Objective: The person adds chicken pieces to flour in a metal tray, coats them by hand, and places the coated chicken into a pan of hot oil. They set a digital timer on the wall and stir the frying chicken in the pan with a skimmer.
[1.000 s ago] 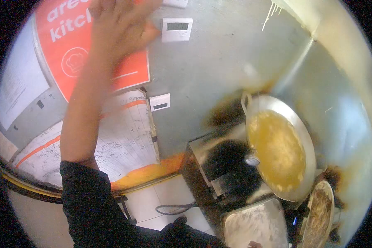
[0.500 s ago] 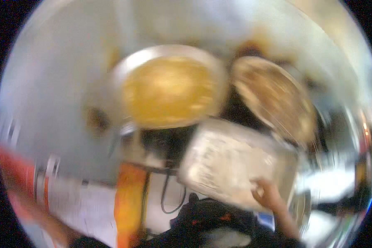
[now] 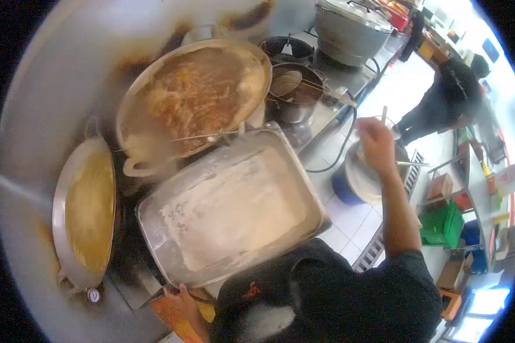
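A deep metal tray (image 3: 320, 217) holding pale flour-like powder (image 3: 240, 206) lies in front of me. My left hand (image 3: 184, 304) is at its near left corner, fingers closed on the rim. Off to the right, my right hand (image 3: 376, 143) is raised over a blue bucket (image 3: 344, 186) with pale contents. Its fingers are curled together; what they hold, if anything, is hard to make out. Thin handles stick out around the bucket. Beyond the tray sits a wide pan of brown, bubbling oil (image 3: 197, 94), with a thin metal rod across its near edge.
A pan of yellow oil (image 3: 91, 211) with a dial thermometer (image 3: 94, 295) stands left. Behind are a strainer (image 3: 286, 83) over a dark pot and a large lidded pot (image 3: 349, 34). Another person (image 3: 449, 97) bends at far right, near shelves with a green crate (image 3: 443, 224).
My view has swung right. My right hand has left the tray's powder and risen over the bucket. My left hand has come from the far left to the tray's corner.
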### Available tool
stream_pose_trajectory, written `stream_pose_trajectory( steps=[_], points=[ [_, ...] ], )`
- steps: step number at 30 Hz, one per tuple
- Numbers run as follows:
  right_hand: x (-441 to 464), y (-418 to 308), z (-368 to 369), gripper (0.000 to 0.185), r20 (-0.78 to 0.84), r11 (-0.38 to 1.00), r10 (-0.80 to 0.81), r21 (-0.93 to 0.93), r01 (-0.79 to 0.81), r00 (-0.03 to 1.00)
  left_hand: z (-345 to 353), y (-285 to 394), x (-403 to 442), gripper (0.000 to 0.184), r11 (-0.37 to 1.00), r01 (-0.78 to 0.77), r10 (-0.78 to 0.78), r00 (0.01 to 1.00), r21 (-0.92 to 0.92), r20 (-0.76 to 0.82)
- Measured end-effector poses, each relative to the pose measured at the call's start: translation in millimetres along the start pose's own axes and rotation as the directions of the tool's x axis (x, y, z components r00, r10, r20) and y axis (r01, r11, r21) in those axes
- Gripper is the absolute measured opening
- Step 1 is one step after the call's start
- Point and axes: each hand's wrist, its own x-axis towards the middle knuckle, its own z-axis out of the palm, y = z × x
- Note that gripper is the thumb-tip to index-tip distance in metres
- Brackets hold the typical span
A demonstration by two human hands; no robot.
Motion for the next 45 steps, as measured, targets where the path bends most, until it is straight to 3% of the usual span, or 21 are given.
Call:
stream_pose_trajectory(
  steps=[1,2,3,6,8,9,11,13,14,18,20,23,26,30,33,35,38,39,40,41,45],
  points=[
    [24,38,-8,0.023,-0.031,0.993,0.111,0.049,-0.109,0.993,8,-19,3,0.062,0.999,0.015,-0.017,0.998,0.042,0.053],
    [46,71,-12,0.023,-0.083,0.992,0.071,-0.1,-0.079,0.994,13,-12,1,0.062,0.999,0.036,-0.037,0.998,0.026,0.053],
    [64,89,-4,0.023,-0.076,0.993,0.071,-0.088,-0.078,0.995,16,-8,2,0.062,0.999,0.035,-0.036,0.999,0.031,0.041],
    [117,162,20,0.033,0.007,0.975,-0.08,-0.206,0.079,0.997,28,-7,-11,0.061,0.948,0.234,-0.247,0.969,-0.217,-0.03],
    [159,219,52,0.049,0.154,0.678,-0.309,-0.657,0.331,0.939,24,-13,0,0.06,0.984,0.109,-0.106,0.994,-0.138,0.028],
    [157,191,56,0.058,0.28,0.613,-0.11,-0.736,0.287,0.954,25,-54,19,0.061,0.986,0.079,-0.088,0.995,-0.149,-0.052],
    [177,208,70,0.051,0.347,0.638,0.113,-0.744,0.2,0.931,30,-79,15,0.063,0.985,0.054,-0.081,0.983,-0.163,-0.166],
    [189,219,70,0.048,0.357,0.679,-0.005,-0.685,0.265,0.934,41,-19,-3,0.068,0.879,0.181,-0.28,0.945,-0.442,-0.17],
    [191,223,65,0.046,0.33,0.705,-0.091,-0.645,0.295,0.939,44,13,-13,0.073,0.853,0.283,-0.389,0.905,-0.438,-0.173],
    [161,174,33,0.048,0.29,0.711,-0.056,-0.66,0.242,0.955,58,-1,-16,0.069,0.802,0.238,-0.385,0.907,-0.548,-0.169],
    [151,164,20,0.053,0.238,0.725,0.009,-0.67,0.158,0.971,66,6,-22,0.064,0.779,0.166,-0.274,0.957,-0.604,-0.09],
    [143,161,13,0.055,0.225,0.777,0.012,-0.615,0.132,0.974,72,-16,-13,0.065,0.665,0.288,-0.402,0.916,-0.689,-0.005],
    [139,159,8,0.056,0.203,0.826,-0.04,-0.545,0.147,0.978,73,-49,-7,0.073,0.644,0.311,-0.37,0.926,-0.699,0.072],
    [133,151,3,0.056,0.187,0.811,-0.031,-0.57,0.134,0.982,79,-3,-21,0.074,0.694,0.369,-0.453,0.891,-0.619,0.024],
    [124,163,1,0.055,0.181,0.826,-0.073,-0.54,0.161,0.981,79,-1,-20,0.07,0.679,0.224,-0.38,0.922,-0.699,-0.074],
    [117,176,-1,0.051,0.251,0.714,0.074,-0.689,0.125,0.965,66,-28,-17,0.069,0.567,0.377,-0.268,0.925,-0.732,0.269],
    [122,225,7,0.044,0.217,0.731,-0.157,-0.631,0.261,0.964,74,-19,-26,0.068,0.463,0.367,-0.31,0.92,-0.807,0.24],
    [126,201,4,0.042,0.196,0.776,-0.266,-0.538,0.331,0.944,85,-8,-33,0.068,0.445,0.354,-0.312,0.922,-0.823,0.227],
    [129,166,1,0.04,0.163,0.804,-0.366,-0.439,0.4,0.916,91,8,-38,0.067,0.545,0.26,-0.366,0.929,-0.797,0.053],
    [133,119,-1,0.038,0.191,0.849,-0.177,-0.467,0.248,0.965,96,15,-40,0.066,0.642,0.18,-0.399,0.909,-0.745,-0.123],
    [183,-8,9,0.041,0.196,0.827,-0.309,-0.427,0.365,0.931,93,-7,-46,0.065,0.634,0.186,-0.385,0.918,-0.75,-0.099]
  ],
)
